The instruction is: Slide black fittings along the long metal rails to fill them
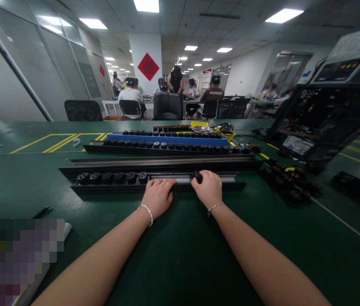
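Note:
A long black rail with a silvery inner channel lies crosswise in front of me. Several round black socket-like modules sit in a row along its left part. My left hand rests just right of that row, fingers over the rail and thumb at its front wall, closed on it. Toward the rail's right part, my right hand pinches a single black module at the channel. Its underside is hidden, so I cannot tell whether it touches the channel.
Behind lie another black rail, a module-filled rail and a blue rail. Loose black parts are heaped right, beside a dark rack. A metal dish stands farther back. A pen lies left. People sit beyond.

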Action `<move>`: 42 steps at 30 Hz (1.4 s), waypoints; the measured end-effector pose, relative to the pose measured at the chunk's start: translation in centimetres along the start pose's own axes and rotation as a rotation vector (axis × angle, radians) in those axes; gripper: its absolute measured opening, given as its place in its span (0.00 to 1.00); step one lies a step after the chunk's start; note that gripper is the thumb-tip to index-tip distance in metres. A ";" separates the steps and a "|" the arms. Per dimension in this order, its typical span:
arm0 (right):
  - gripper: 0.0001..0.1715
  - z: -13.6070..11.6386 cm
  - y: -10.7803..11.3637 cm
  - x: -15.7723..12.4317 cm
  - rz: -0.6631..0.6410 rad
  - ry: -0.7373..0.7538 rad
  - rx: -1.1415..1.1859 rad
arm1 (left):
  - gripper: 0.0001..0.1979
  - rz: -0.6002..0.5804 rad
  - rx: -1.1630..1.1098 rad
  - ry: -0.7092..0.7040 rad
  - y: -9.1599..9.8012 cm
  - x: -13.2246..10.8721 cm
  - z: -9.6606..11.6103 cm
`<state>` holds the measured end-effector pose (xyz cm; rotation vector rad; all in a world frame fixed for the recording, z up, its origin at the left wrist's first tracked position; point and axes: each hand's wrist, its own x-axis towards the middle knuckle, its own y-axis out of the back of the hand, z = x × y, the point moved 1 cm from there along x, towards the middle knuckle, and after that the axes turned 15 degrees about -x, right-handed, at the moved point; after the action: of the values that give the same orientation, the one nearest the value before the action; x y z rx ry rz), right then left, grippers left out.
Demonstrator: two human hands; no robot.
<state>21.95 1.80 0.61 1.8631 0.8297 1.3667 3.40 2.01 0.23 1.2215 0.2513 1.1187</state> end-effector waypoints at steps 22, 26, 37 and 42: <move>0.16 0.9 -0.6 0.4 -0.017 -0.003 0.008 | 0.22 0.017 0.051 -0.016 -0.3 0.3 -1.3; 0.16 0.8 -0.5 0.4 -0.031 -0.007 0.004 | 0.22 0.025 0.047 -0.009 -0.3 0.3 -1.4; 0.17 0.8 0.0 0.5 -0.078 -0.003 -0.011 | 0.22 0.023 0.051 0.009 -0.2 0.3 -1.4; 0.17 0.9 -0.1 0.6 -0.082 0.016 0.007 | 0.22 0.014 0.050 0.028 -0.2 0.4 -1.3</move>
<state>22.90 2.21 0.60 1.8053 0.9103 1.3310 2.77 3.12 -0.27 1.2541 0.2942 1.1487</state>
